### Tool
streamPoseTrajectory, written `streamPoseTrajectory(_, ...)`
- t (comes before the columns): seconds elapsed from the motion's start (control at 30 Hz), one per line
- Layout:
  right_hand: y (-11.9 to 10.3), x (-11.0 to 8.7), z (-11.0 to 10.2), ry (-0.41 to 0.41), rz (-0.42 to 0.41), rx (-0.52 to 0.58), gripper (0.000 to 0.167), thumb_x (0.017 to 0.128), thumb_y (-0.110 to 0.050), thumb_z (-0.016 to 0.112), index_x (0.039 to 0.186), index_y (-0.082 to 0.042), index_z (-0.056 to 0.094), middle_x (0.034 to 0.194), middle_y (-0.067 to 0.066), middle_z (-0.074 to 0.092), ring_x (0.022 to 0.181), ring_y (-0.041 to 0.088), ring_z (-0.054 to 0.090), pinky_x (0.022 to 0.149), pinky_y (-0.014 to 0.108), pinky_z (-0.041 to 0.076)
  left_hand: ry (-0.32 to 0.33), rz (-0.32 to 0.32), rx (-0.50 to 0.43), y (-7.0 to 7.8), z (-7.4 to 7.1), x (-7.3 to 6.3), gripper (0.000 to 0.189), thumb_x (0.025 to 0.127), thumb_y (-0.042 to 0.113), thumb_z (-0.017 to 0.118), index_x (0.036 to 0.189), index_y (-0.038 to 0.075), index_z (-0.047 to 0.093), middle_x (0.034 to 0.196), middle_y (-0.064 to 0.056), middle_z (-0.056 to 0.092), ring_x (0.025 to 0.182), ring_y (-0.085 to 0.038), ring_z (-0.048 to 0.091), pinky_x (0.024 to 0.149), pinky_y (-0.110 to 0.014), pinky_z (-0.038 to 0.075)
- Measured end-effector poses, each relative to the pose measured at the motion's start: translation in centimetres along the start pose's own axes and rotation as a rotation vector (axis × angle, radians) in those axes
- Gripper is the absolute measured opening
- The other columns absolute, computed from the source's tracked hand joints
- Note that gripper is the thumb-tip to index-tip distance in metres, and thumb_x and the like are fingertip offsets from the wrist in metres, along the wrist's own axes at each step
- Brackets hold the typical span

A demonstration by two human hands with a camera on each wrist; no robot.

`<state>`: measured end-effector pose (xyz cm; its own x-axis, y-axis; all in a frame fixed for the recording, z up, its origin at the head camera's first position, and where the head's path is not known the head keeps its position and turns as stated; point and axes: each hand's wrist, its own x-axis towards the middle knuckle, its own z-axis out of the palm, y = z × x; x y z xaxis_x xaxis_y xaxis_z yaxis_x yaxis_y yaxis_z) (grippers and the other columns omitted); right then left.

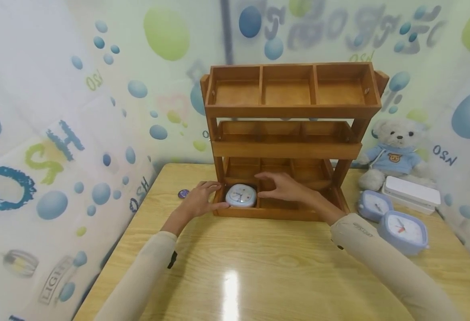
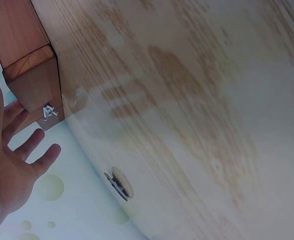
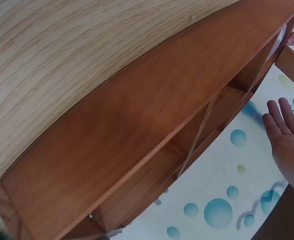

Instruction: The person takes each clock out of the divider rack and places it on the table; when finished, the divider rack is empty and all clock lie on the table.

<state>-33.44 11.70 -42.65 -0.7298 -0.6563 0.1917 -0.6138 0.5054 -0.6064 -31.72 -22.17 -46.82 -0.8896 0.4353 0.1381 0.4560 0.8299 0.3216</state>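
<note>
A round-cornered pale clock (image 1: 241, 195) with a white face lies face up in the left compartment of the bottom tier of a brown wooden shelf (image 1: 287, 149). My left hand (image 1: 200, 199) is at that tier's left end, thumb along the front edge and fingers by the side. In the left wrist view the left hand (image 2: 14, 170) has its fingers spread beside the wood. Just right of the clock, my right hand (image 1: 284, 187) hangs over the tier with thumb and fingers apart, holding nothing. The right wrist view shows the right hand (image 3: 292, 145) with fingers extended.
Two blue clocks (image 1: 403, 228) stand on the table's right side. Behind them are a white box (image 1: 411, 192) and a teddy bear (image 1: 395, 151) in a blue hoodie. A small purple disc (image 1: 183, 194) lies left of the shelf. Patterned walls enclose the wooden table (image 1: 283, 267).
</note>
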Motion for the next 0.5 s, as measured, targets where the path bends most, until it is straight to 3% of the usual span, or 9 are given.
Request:
streamPoseTrajectory(0.23,0.1,1.8,1.3,0.004,0.006,-0.042,0.07,0.087,-0.02,0.087,0.147,-0.003,0.056,0.146,0.019,0.059,0.136,0.039,0.054,0.112,0.056,0.044,-0.005,-0.012,0.008,-0.1,-0.1,0.0,0.092,0.085,0.074,0.069,0.149,0.01,0.058,0.158,-0.007,0.048,0.147,-0.036,0.039,0.116,-0.059,0.038)
streamPoseTrajectory(0.5,-0.1,3.7,2.5,-0.083,0.021,-0.025,0.072,0.087,-0.019,0.087,0.149,-0.005,0.054,0.148,0.016,0.058,0.138,0.036,0.052,0.113,0.052,0.044,-0.016,-0.024,-0.009,0.0,0.0,0.1,0.09,0.085,0.074,0.069,0.151,0.013,0.056,0.159,-0.006,0.048,0.148,-0.035,0.038,0.117,-0.058,0.037)
